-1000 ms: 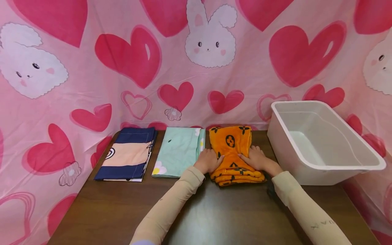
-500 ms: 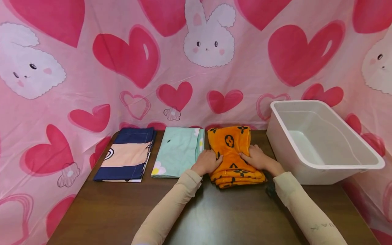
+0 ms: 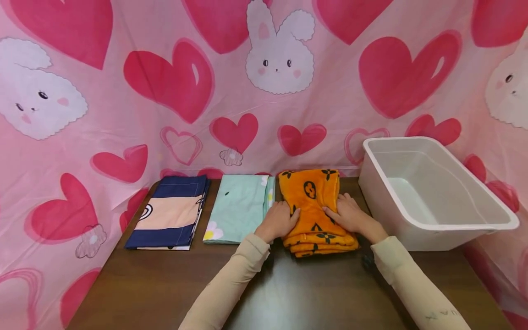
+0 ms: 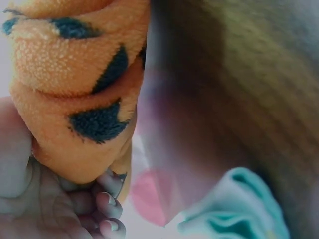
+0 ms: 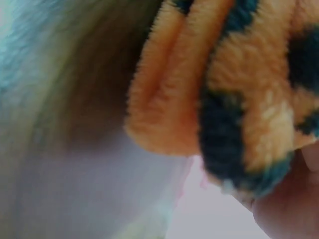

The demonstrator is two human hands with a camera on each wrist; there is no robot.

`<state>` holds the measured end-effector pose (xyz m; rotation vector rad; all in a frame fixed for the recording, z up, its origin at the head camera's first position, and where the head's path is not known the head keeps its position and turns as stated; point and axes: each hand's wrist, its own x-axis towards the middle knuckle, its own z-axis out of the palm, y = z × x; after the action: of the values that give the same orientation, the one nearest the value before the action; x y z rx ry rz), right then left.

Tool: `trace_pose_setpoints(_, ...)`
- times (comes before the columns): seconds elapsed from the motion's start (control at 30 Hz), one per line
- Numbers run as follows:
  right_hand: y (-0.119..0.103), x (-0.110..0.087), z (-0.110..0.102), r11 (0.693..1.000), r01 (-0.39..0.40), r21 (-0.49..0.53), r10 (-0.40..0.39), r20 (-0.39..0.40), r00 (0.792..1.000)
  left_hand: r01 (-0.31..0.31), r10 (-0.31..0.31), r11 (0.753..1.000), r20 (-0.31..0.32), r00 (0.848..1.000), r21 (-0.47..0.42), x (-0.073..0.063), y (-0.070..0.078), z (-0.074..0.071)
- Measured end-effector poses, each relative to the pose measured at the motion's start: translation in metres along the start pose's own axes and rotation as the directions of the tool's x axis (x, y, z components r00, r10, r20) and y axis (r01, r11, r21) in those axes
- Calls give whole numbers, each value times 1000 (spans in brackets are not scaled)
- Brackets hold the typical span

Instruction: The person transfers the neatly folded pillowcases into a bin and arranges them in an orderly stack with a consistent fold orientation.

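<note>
A folded orange plush blanket [image 3: 315, 211] with black flower prints is between my two hands, over the table's far side. My left hand [image 3: 280, 220] grips its left side, thumb on top. In the left wrist view, the fingers [image 4: 112, 199] curl beneath the folded layers. My right hand [image 3: 352, 215] grips the right side, its thumb also lying over the top. The right wrist view shows thick fuzzy folds, with part of the hand [image 5: 289, 204] at the lower right. Close to my left hand lies a folded mint-green cloth [image 3: 239, 206] with daisies.
A folded navy and peach cloth [image 3: 171, 213] lies at the far left of the brown table [image 3: 297, 293]. To the right of my right hand stands a large white plastic bin [image 3: 396, 197], open at the top. A pink heart-and-bunny curtain [image 3: 330, 101] hangs behind the table.
Both hands keep their grip on the orange blanket. Its far edge sits slightly higher compared with the mint-green cloth beside it. The head view has shifted a little.
</note>
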<state>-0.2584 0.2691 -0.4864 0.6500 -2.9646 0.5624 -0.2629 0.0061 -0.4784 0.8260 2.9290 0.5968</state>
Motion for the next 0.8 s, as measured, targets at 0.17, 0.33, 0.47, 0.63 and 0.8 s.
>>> trace_pose_setpoints(0.17, -10, -1, -11, 1000, 7, -15, -8, -18, 1000, -2, 2, 1000, -43, 999, 10, -4, 5, -9)
trace_pose_setpoints(0.33, -17, -3, -19, 999, 2, -35, -3, -40, 999, 16, -12, 998, -88, 996, 53, -8, 10, -14)
trace_pose_setpoints(0.47, -19, -4, -24, 998, -1, -56, -3, -59, 998, 16, -10, 999, -153, 988, 41, -10, 12, -15)
trace_pose_setpoints(0.63, -22, -5, -30, 997, -25, -74, 19, -78, 997, 8, -5, 1000, -202, 979, 14, -11, 14, -18)
trace_pose_setpoints(0.8, -25, -5, -36, 994, -39, -101, 28, -109, 994, -2, 3, 1000, -232, 973, 3, -13, 16, -22)
